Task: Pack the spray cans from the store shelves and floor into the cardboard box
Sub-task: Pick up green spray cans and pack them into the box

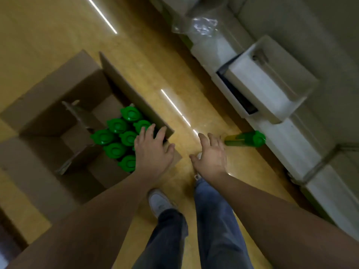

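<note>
left hand (153, 150) spread flat over box (124, 82) corner | right hand (210, 154) wide, empty, near floor can (245, 139) | risk: lying can rolls away if nudged

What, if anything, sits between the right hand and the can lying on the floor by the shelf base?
Nothing visible. The right hand is open, and only bare floor shows between it and the spray can lying on its side beside the shelf base. The left hand is over the cardboard box, off that path.
</note>
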Demonstrator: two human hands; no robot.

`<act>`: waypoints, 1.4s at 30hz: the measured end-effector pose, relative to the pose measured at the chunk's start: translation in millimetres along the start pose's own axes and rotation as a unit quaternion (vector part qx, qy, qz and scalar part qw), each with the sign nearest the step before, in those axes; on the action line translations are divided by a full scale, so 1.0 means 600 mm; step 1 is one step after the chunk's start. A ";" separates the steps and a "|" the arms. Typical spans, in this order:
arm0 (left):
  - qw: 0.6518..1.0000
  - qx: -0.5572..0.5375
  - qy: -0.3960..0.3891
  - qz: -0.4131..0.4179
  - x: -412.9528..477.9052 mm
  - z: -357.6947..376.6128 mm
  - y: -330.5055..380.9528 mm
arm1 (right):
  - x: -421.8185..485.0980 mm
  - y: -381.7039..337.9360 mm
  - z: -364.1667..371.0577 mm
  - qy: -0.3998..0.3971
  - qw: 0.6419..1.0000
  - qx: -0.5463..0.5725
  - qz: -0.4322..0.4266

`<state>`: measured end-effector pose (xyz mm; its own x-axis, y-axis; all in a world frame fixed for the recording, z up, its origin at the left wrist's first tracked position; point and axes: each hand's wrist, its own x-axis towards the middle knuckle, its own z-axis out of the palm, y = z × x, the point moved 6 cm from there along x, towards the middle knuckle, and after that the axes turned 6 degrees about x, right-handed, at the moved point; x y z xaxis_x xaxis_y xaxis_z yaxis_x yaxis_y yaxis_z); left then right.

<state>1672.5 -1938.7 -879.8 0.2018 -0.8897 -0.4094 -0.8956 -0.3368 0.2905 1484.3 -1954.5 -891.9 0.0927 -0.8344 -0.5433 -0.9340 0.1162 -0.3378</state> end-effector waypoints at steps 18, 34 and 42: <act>0.988 0.022 -0.114 0.102 0.022 0.221 0.287 | 0.061 0.348 -0.080 0.081 0.985 0.006 0.155; 0.993 -0.045 -0.113 -0.006 0.093 0.291 0.300 | 0.193 0.408 -0.061 -0.008 0.991 0.020 0.129; 0.996 -0.026 -0.085 -0.013 0.107 0.237 0.253 | 0.175 0.367 -0.071 -0.026 0.992 0.019 0.119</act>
<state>1493.1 -2002.9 -985.0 0.1496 -0.8170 -0.5568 -0.8682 -0.3781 0.3215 1273.7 -2039.6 -990.8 -0.1097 -0.7525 -0.6494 -0.9185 0.3265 -0.2232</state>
